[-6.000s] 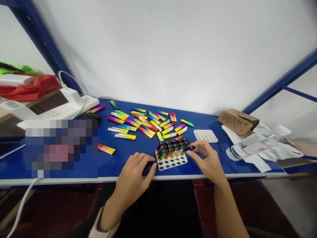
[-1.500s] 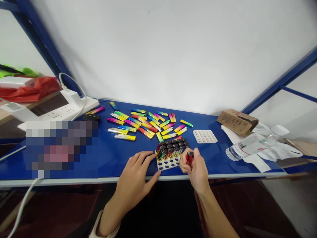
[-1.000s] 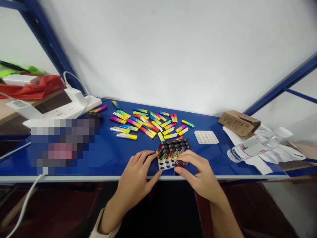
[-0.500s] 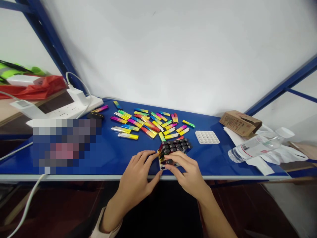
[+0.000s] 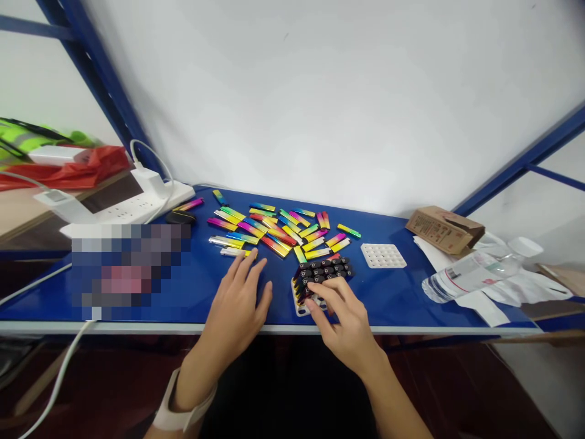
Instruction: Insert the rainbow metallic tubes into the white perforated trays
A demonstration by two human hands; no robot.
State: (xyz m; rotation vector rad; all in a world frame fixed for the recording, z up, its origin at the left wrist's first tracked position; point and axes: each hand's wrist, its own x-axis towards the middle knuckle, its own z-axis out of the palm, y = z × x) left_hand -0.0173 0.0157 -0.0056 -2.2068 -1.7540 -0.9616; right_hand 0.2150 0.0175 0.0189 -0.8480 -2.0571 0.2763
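My left hand [image 5: 238,299] is open, fingers spread, with its fingertips over a silver-and-yellow lighter-shaped stick [image 5: 231,251] at the near left of a loose spread. Whether they touch it I cannot tell. My right hand [image 5: 345,320] pinches a black-ended stick [image 5: 308,292] between thumb and fingers, at the near left of a white rack [image 5: 301,310]. Several similar sticks [image 5: 320,272] stand upright in that rack, black ends with small rings facing up. The right fingers hide part of the rack; a few oval holes show at its near edge.
Shiny rainbow-coloured sticks [image 5: 276,246] lie scattered behind the rack. A second white rack [image 5: 382,256] lies to the right. Farther right are a cardboard box [image 5: 443,230] and a water bottle [image 5: 475,275]. A power strip [image 5: 132,210] and a blurred-out patch occupy the left.
My left hand has let go of the rack's left side and moved left and forward to the loose sticks. The right hand stays at the rack, its pinched stick now lower or more upright.
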